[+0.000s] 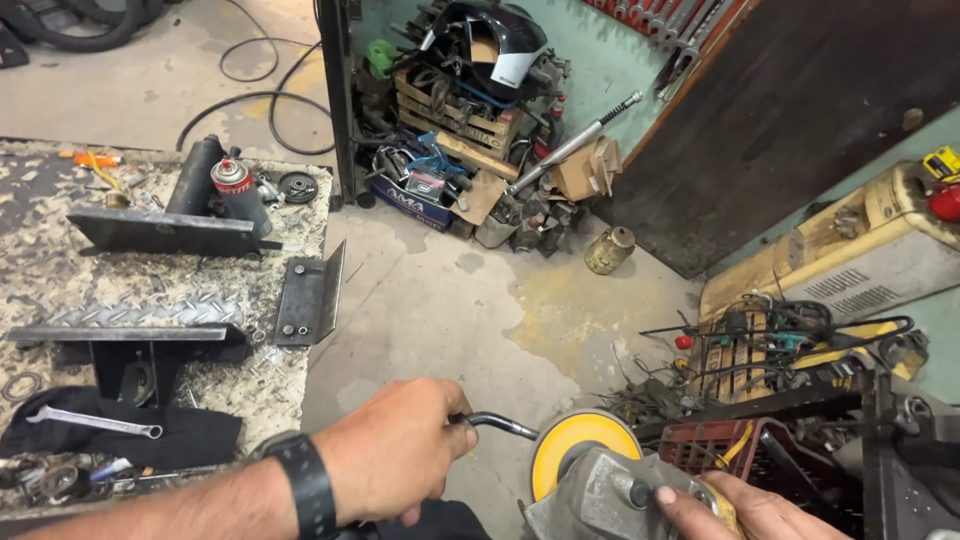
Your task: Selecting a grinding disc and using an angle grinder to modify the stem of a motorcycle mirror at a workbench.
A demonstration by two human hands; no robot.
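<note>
A checker-plate bench [230, 300] bears a spray can [236, 190], wrench [95, 422] and black cloth [190, 438].

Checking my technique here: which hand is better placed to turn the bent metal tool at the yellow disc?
Left. The left hand already grips the bent tool; the right hand is busy holding the grinder body.

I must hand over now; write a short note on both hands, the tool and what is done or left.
Left hand: closed around the bent metal wrench at the grinder's disc.
Right hand: holds the grey angle grinder, thumb on its side button.
The yellow disc is still on the grinder.
Done: wrench seems engaged. Left: cannot tell whether the disc is loose or tight.
</note>
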